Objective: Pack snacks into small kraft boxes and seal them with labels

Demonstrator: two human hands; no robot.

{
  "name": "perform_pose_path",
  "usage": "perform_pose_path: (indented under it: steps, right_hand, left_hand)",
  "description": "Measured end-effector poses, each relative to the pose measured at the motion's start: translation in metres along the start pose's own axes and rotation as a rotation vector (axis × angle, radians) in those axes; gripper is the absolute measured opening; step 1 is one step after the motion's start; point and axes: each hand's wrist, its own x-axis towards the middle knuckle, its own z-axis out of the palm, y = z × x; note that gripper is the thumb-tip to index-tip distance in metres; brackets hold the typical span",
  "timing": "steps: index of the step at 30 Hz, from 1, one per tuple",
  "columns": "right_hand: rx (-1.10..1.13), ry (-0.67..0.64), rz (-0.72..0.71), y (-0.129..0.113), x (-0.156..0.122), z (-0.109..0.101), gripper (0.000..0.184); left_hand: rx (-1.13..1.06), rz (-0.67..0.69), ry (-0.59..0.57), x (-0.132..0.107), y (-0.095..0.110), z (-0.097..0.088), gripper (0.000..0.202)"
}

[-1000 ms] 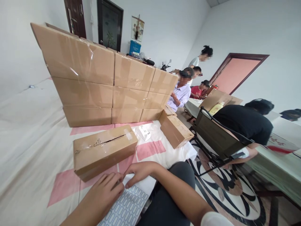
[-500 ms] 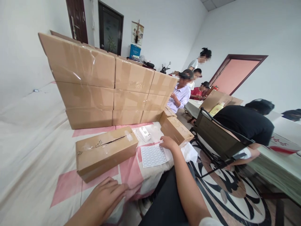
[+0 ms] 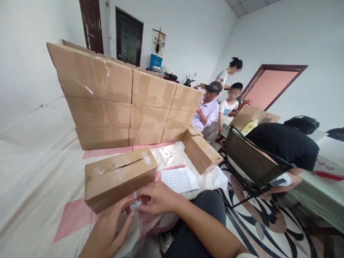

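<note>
My left hand (image 3: 114, 220) and my right hand (image 3: 156, 198) meet in front of the near cardboard box (image 3: 118, 179). Between their fingertips is a small pale piece with a bluish patch, like a sticker label (image 3: 137, 202). The right thumb and forefinger pinch it. The left forefinger and thumb close on its other side, partly hiding it. Just beyond the right hand lies a white sheet of blue-bordered labels (image 3: 177, 180). A small white box (image 3: 165, 156) sits behind the sheet.
Taped cardboard boxes (image 3: 107, 111) are stacked along the far side of the cloth-covered surface (image 3: 32, 186). Another carton (image 3: 202, 154) stands right of the sheet. A folding chair (image 3: 249, 161) holds a person in black. Several other people are farther back.
My right hand has left the label sheet and come toward me to meet the left hand. The small label now shows between them. The left hand has lifted and turned.
</note>
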Motion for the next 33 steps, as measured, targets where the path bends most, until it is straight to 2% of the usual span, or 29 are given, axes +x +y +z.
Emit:
perform_pose_path:
  steps: [4,8,13,17,20,22,23,25,27,31,33]
  right_hand:
    - [-0.063,0.007,0.056,0.005,0.0,0.0,0.027]
    - [0.083,0.104,0.091,0.001,0.001,0.006,0.023]
    - [0.355,0.196,0.276,-0.004,0.004,0.015,0.014]
    - [0.368,0.221,0.277,-0.004,0.005,0.012,0.011]
    - [0.252,0.213,0.219,-0.001,0.003,0.002,0.012]
    - [0.184,0.218,0.182,0.001,0.002,-0.006,0.014]
    - [0.157,0.224,0.17,0.003,0.001,-0.009,0.015]
    - [0.108,0.246,0.165,0.006,-0.001,-0.014,0.016]
    - [0.074,0.274,0.187,0.009,-0.001,-0.019,0.018]
    - [0.085,0.309,0.242,0.019,-0.004,-0.029,0.022]
    - [0.098,0.31,0.236,0.024,-0.005,-0.034,0.025]
  left_hand:
    - [0.022,-0.03,-0.019,0.001,0.003,-0.002,0.029]
    - [0.047,-0.006,-0.015,0.001,0.002,-0.004,0.031]
    - [0.093,0.026,-0.038,0.0,0.001,-0.001,0.037]
    - [0.153,0.045,-0.036,0.004,0.003,-0.004,0.043]
    - [0.252,0.204,0.031,0.007,-0.002,-0.016,0.042]
    - [0.396,0.344,0.098,0.01,-0.008,-0.029,0.041]
    - [0.485,0.369,0.128,0.013,-0.011,-0.036,0.041]
    - [0.637,0.289,0.15,0.02,-0.022,-0.049,0.045]
    - [0.666,0.155,0.106,0.028,-0.037,-0.061,0.048]
    - [0.397,0.05,0.016,0.036,-0.079,-0.078,0.033]
    - [0.244,-0.054,-0.01,0.034,-0.098,-0.085,0.029]
